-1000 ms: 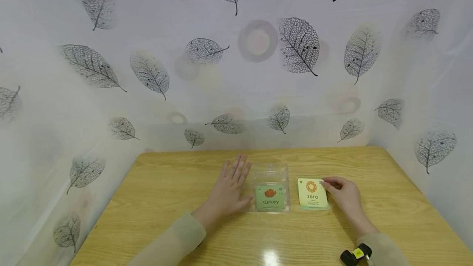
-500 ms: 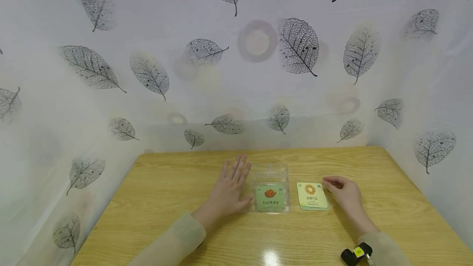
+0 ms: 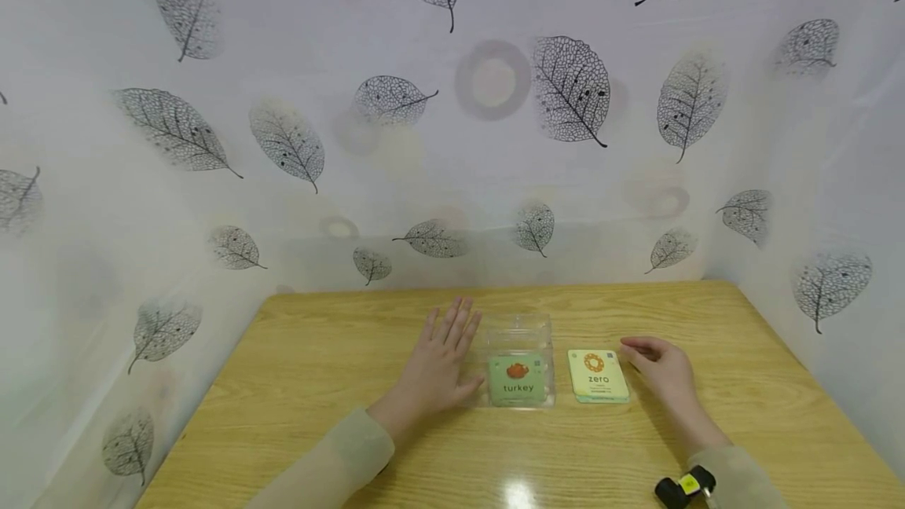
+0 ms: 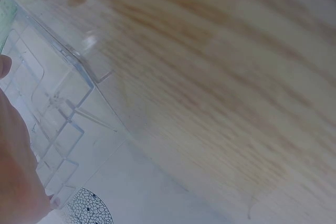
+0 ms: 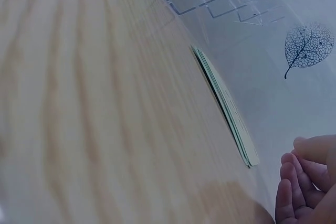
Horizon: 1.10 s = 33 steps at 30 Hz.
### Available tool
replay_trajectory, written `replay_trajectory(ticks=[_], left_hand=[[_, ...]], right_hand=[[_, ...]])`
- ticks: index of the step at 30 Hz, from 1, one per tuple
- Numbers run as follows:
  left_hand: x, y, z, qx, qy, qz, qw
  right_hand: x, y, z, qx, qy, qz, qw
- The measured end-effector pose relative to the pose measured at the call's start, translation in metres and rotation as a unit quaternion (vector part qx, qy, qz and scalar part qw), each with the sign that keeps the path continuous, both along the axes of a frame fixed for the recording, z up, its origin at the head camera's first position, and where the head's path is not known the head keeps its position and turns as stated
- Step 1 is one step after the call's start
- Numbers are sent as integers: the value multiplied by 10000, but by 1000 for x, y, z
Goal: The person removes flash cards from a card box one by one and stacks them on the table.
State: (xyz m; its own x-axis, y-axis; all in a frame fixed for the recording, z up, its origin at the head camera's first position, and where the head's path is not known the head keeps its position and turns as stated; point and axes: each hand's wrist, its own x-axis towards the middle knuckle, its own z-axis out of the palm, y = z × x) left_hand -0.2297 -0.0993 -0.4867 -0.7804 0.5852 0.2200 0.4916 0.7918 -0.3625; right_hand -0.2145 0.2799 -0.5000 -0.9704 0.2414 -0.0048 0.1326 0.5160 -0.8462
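Note:
My left hand [image 3: 438, 364] lies flat with fingers spread along the left side of a clear plastic box [image 3: 518, 322], its thumb at the box's side. A green flash card [image 3: 517, 395] reading "turkey" sits in the box's front part. To the right of the box lies a small stack of cards, with a pale yellow "zero" flash card [image 3: 598, 385] on top. My right hand [image 3: 665, 371] is just right of that stack, fingers loosely bent and thumb near the index fingertip, with nothing held. In the right wrist view the stack's edges [image 5: 226, 109] show apart from the fingertips.
The box's stepped clear walls [image 4: 68, 114] show in the left wrist view. Everything stands on a wooden table [image 3: 339, 336], enclosed by leaf-print curtains [image 3: 452, 140] at the back and sides. A black device [image 3: 684, 487] is strapped on the right wrist.
The right hand has let go of the "zero" card and moved slightly right. The card has come to lie on the stack, a little lower. The left hand and box have stayed put.

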Motion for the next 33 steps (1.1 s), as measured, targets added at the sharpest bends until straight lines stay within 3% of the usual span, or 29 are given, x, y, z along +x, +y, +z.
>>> replay_trajectory(ticks=[33], left_hand=[[1,1,3,-35,-111,15,9999]], right_hand=[[5,0,3,-189,294,-137,9993]])
